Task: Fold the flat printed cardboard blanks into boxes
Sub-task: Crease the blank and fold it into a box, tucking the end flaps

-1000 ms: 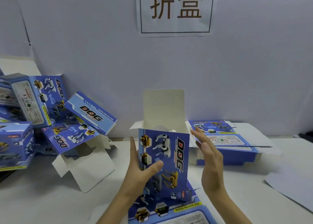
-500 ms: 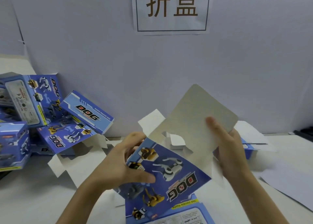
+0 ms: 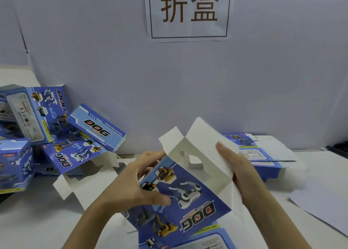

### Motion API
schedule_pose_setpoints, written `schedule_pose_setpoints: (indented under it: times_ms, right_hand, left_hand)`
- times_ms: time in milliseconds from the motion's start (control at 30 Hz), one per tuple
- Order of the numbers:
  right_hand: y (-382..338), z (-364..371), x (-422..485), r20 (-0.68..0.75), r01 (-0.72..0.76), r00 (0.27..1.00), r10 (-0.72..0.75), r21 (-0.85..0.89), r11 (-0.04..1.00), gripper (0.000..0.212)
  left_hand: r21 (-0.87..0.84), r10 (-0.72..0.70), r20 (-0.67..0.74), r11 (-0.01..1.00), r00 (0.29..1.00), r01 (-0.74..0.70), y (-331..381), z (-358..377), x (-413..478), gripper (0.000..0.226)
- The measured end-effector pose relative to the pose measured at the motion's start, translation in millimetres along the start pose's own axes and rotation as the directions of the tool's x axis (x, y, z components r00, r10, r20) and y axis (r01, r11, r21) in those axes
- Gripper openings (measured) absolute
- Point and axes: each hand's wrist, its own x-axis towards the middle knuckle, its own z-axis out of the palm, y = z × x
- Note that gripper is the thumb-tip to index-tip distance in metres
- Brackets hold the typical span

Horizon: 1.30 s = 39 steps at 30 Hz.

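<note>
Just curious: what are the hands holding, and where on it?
A half-folded blue box. The left hand grips its printed side, thumb on the front; the right hand holds the white top flap.

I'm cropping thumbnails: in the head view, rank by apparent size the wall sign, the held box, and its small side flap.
Largest: held box, though nearness to the camera inflates it.
Then: wall sign, top cut off.
Smallest: side flap.

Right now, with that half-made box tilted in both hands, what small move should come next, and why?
Probably fold the small side flap inward first. The box is open at its upper end, that flap sticks up, the left hand grips the printed body beside it, and the right hand pinches the large white flap, which would close over it.
</note>
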Motion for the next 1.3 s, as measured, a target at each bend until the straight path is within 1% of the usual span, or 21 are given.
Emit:
schedule_pose_setpoints:
  times_ms: [67,100,167,267,333,467,533,600,633,667,733,767,800,833,900,1000,1067,1133,1200,1300]
  right_hand:
    - [-4,-3,-1,-0.008,0.241,0.970,-0.241,-0.043,0.970,0.047]
    - [-5,-3,-1,-0.010,0.323,0.946,-0.325,-0.072,0.944,0.048]
    - [-7,-1,-3,-0.016,0.421,0.905,-0.425,-0.117,0.900,0.050]
    - [-3,2,-4,-0.014,0.506,0.859,-0.512,-0.137,0.852,0.048]
    - [-2,2,-4,-0.021,0.549,0.827,-0.562,-0.192,0.814,0.046]
    - [-2,2,-5,-0.033,0.582,0.795,-0.606,-0.242,0.776,0.037]
    - [-1,1,-4,-0.040,0.595,0.776,-0.629,-0.283,0.752,0.031]
    - [-1,0,-4,-0.065,0.595,0.754,-0.654,-0.353,0.722,0.032]
    - [-2,-1,-3,-0.074,0.587,0.759,-0.647,-0.354,0.728,0.032]
    - [-4,-1,-4,-0.077,0.571,0.779,-0.623,-0.323,0.754,0.027]
    - [-13,-2,-7,-0.037,0.524,0.840,-0.542,-0.209,0.826,0.016]
    - [-17,-3,-8,-0.017,0.497,0.863,-0.505,-0.152,0.855,0.020]
    - [-22,-5,-9,-0.013,0.469,0.881,-0.472,-0.100,0.877,0.029]
    - [-25,-7,-9,-0.013,0.448,0.893,-0.450,-0.074,0.891,0.034]
    - [-30,-8,-10,0.012,0.404,0.914,-0.405,-0.110,0.908,0.030]
    - [-40,-13,-14,0.153,0.271,0.955,-0.252,-0.114,0.956,0.029]
    - [-46,-17,-18,0.202,0.225,0.961,-0.189,-0.178,0.958,0.028]
    - [-46,-17,-18,0.154,0.232,0.969,-0.194,-0.284,0.930,0.026]
    - [-43,-17,-16,0.090,0.247,0.969,-0.230,-0.348,0.904,0.027]
    - [-49,-16,-22,0.098,0.263,0.965,-0.244,-0.391,0.882,0.027]
  left_hand:
    - [-0.023,-0.025,-0.002,0.999,1.000,0.025,0,-1,0,0.082]
    - [-0.029,-0.034,-0.006,0.999,0.999,0.034,0,-1,0,0.082]
    - [-0.027,-0.051,-0.010,0.998,0.999,0.051,0,0,0,0.081]
    - [-0.017,-0.074,-0.011,0.997,0.997,0.074,1,1,0,0.083]
    - [-0.017,-0.078,-0.010,0.997,0.997,0.078,1,1,0,0.083]
    - [-0.002,-0.073,-0.014,0.997,0.997,0.073,-1,2,2,0.079]
    - [0.013,-0.063,-0.024,0.998,0.998,0.063,-4,2,4,0.080]
    - [0.019,-0.049,-0.032,0.999,0.998,0.050,-7,4,5,0.083]
    - [0.013,-0.043,-0.035,0.999,0.998,0.044,-8,4,6,0.083]
    - [0.011,-0.039,-0.039,0.999,0.998,0.040,-9,5,6,0.084]
    - [0.019,-0.034,-0.048,0.999,0.998,0.035,-10,6,7,0.085]
    - [0.026,-0.033,-0.050,0.999,0.998,0.035,-11,6,8,0.085]
    - [0.033,-0.035,-0.050,0.999,0.998,0.036,-11,7,8,0.085]
    - [0.042,-0.037,-0.047,0.998,0.998,0.039,-11,7,8,0.083]
    - [0.053,-0.039,-0.038,0.998,0.998,0.041,-10,7,8,0.081]
    - [0.030,-0.029,-0.015,0.999,0.999,0.030,-10,6,7,0.081]
    - [0.027,-0.015,-0.005,1.000,1.000,0.015,-10,6,7,0.082]
    - [0.059,0.001,0.001,0.998,1.000,-0.001,-10,8,8,0.084]
    - [0.069,0.003,0.006,0.998,1.000,-0.003,-9,8,8,0.084]
    - [0.031,0.016,0.036,0.999,0.999,-0.017,-10,6,8,0.085]
